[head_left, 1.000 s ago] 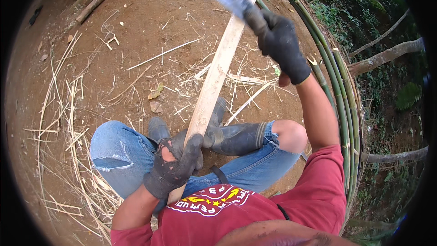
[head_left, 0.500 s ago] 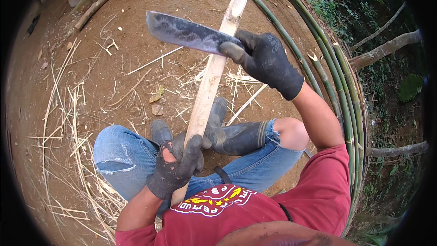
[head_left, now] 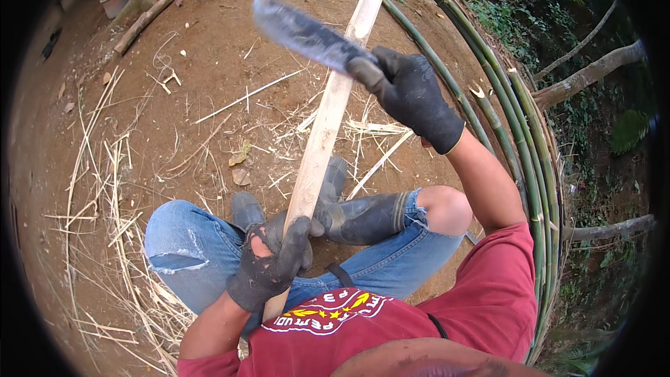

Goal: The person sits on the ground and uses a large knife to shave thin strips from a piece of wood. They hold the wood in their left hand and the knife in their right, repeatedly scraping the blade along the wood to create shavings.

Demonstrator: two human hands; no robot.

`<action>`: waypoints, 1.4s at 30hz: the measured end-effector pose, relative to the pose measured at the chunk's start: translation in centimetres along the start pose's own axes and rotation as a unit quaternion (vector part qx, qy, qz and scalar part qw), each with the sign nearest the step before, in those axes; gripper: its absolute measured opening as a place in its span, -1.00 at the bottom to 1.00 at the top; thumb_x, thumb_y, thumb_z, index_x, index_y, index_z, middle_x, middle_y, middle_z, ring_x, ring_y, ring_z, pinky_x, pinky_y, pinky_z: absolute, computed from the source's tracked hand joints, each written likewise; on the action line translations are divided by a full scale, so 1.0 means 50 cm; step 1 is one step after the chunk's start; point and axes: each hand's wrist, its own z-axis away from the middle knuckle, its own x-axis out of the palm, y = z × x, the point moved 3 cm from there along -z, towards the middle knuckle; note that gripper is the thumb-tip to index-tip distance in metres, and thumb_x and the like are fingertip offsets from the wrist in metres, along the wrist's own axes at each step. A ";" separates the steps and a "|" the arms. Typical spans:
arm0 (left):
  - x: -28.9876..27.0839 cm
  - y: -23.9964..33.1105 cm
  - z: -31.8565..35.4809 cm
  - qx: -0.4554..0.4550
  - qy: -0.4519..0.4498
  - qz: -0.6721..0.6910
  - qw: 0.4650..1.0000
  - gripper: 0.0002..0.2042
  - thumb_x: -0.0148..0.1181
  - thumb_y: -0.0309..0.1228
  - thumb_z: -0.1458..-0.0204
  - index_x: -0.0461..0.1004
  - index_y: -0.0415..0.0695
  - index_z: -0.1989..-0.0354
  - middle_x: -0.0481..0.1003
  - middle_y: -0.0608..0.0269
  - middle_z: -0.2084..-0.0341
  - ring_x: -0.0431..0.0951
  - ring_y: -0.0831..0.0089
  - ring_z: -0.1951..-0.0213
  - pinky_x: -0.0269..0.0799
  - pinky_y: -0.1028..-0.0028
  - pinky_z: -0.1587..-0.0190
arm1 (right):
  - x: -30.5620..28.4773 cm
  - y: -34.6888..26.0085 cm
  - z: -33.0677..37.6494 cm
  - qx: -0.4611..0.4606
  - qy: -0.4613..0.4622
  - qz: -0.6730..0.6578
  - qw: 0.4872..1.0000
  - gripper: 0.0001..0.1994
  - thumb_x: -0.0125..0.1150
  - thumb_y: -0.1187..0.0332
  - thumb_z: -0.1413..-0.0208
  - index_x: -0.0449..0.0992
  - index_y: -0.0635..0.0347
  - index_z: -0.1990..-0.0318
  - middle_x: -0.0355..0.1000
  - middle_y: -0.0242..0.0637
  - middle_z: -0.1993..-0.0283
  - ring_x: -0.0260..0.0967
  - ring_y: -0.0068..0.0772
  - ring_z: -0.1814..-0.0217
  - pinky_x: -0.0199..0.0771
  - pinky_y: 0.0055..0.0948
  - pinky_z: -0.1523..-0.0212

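I sit on bare ground with my legs folded, in blue jeans and dark rubber boots (head_left: 363,216). My left hand (head_left: 276,262), in a worn black glove, grips the near end of a long pale bamboo slat (head_left: 328,119) that slants up and away from me. My right hand (head_left: 412,94), also gloved in black, holds the handle of a broad dark machete (head_left: 300,31). The blade points left and hangs over the slat's upper part, blurred; whether it touches the slat I cannot tell.
Several long green bamboo poles (head_left: 520,139) curve along my right side. Thin bamboo shavings and strips (head_left: 105,188) litter the brown dirt at left and in front. A log (head_left: 143,21) and a pot (head_left: 115,0) lie far left; vegetation and branches stand at right.
My right hand has swung the machete down from high over the slat's far end and leftward across it. My left hand keeps its grip on the slat.
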 end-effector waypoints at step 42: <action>0.009 -0.026 0.007 -0.060 -0.017 0.080 0.995 -0.71 0.05 -0.21 -0.36 0.56 -0.18 0.20 0.40 0.44 0.69 0.35 0.69 0.66 0.21 0.57 0.61 | 0.006 0.078 0.026 0.213 0.057 -0.143 0.965 -0.35 0.09 -0.30 -0.25 0.54 0.22 0.41 0.31 -0.34 0.74 0.42 -0.50 0.68 0.41 -0.38 0.60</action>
